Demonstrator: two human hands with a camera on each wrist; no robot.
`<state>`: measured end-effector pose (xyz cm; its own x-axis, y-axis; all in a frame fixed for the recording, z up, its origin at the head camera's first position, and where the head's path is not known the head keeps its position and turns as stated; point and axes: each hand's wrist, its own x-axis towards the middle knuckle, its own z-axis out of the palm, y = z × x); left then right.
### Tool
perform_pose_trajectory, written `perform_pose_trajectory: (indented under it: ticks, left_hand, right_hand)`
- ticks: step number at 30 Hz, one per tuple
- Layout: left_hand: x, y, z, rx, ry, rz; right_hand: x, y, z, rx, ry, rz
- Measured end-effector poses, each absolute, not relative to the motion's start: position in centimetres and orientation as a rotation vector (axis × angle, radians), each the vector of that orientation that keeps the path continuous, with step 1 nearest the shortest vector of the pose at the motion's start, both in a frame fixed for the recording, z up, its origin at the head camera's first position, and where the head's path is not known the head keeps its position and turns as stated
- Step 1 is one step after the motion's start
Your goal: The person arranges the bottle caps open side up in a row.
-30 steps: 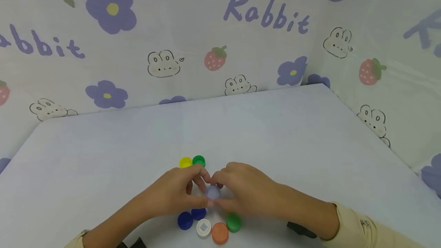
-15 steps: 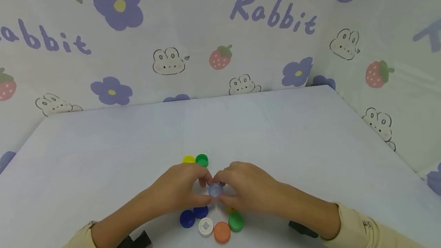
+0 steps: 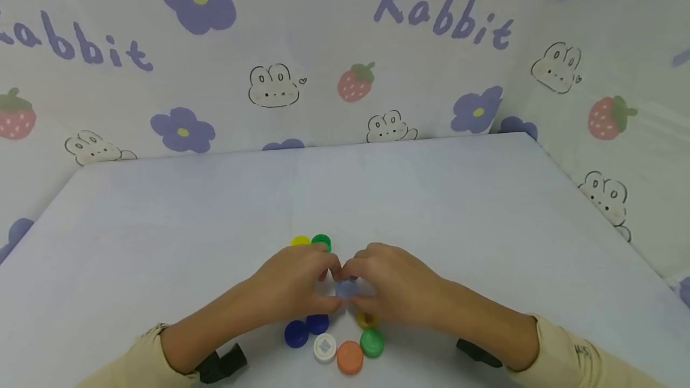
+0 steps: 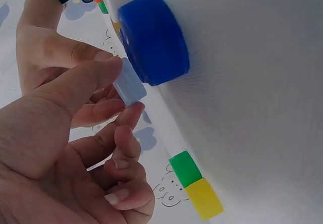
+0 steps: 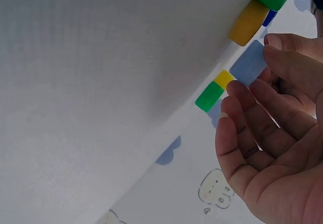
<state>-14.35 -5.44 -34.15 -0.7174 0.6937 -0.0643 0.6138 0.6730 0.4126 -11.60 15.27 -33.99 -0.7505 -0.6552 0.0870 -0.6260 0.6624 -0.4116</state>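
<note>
A pale, translucent blue bottle cap point(image 3: 346, 288) sits between my two hands in the middle of the head view. My left hand point(image 3: 291, 286) pinches it from the left, thumb at the near side and index finger at the far side. From the other side my right hand point(image 3: 401, 286) pinches the same cap in the same way. The left wrist view shows the cap point(image 4: 130, 85) side-on, above the white table; the other left fingers are bent and hold nothing. In the right wrist view the cap point(image 5: 248, 62) rests at the tips of thumb and fingers.
Nearer me lie two dark blue caps point(image 3: 296, 334), a white cap point(image 3: 325, 348), an orange cap point(image 3: 350, 357), a green cap point(image 3: 372, 342) and a dark yellow cap point(image 3: 368, 319). Beyond my left hand are a yellow cap point(image 3: 300, 241) and another green cap point(image 3: 321, 241).
The head view has shifted, so everything sits further right. My left fingertips have drawn in on the pale blue cap, and the hands cover more of it. The dark yellow cap has come into sight.
</note>
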Motion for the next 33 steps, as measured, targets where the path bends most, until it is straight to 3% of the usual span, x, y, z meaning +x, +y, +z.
perform_pose_trajectory:
  ticks: [33]
  left_hand:
    - [-18.7,-4.9,-34.4,1.094,2.833,0.521]
  right_hand:
    - [-16.3,14.1,-34.2,-1.012,2.937,-0.562]
